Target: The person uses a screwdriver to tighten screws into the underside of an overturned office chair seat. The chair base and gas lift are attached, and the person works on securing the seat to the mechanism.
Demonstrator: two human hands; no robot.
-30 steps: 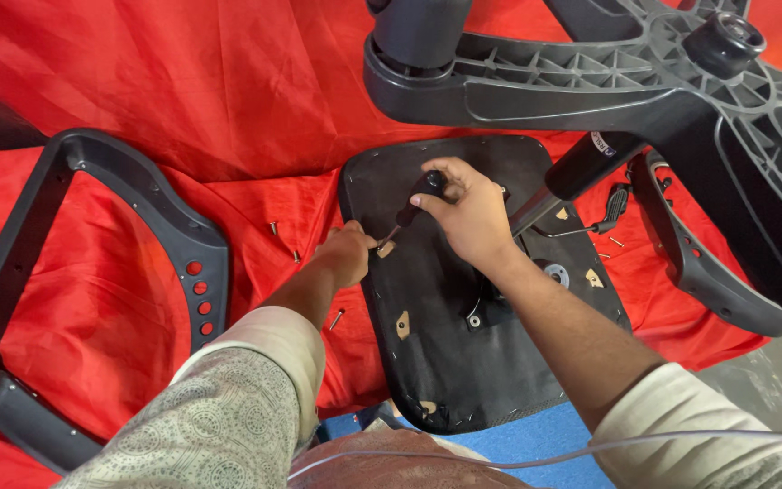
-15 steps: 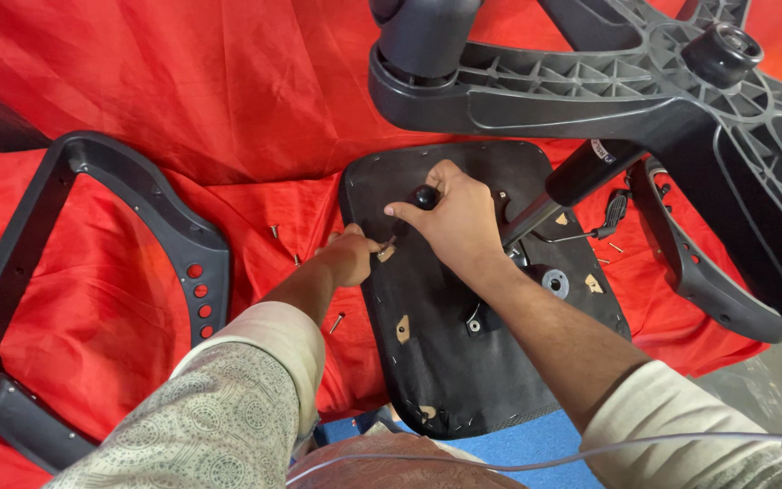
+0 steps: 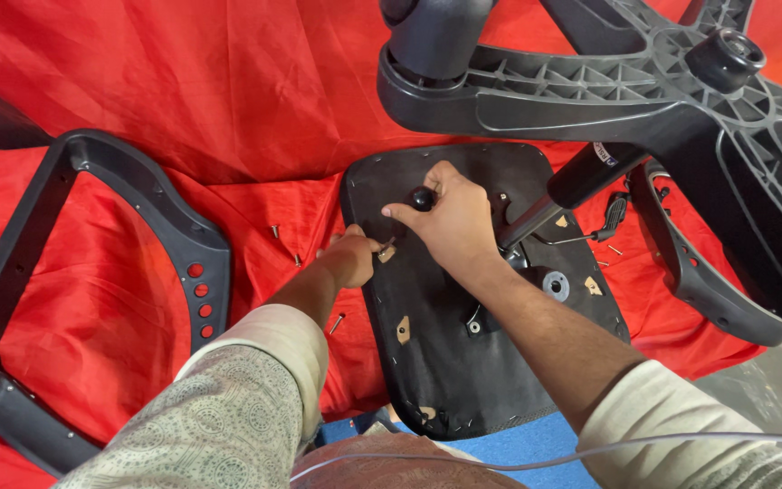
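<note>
screwdriver: only its round black handle end showed above the right hand; the shaft and tip were hidden under the hand.
left hand: its fingertips, at the seat base edge, were curled out of sight; what they pinched was too small to tell.
star base: above the seat base, cut off by the top and right edges.
left armrest: left of the seat base, cut off by the left edge.
screws: left of the seat base, too small to tell their type.

Matt black plastic chair base, red cloth
</note>
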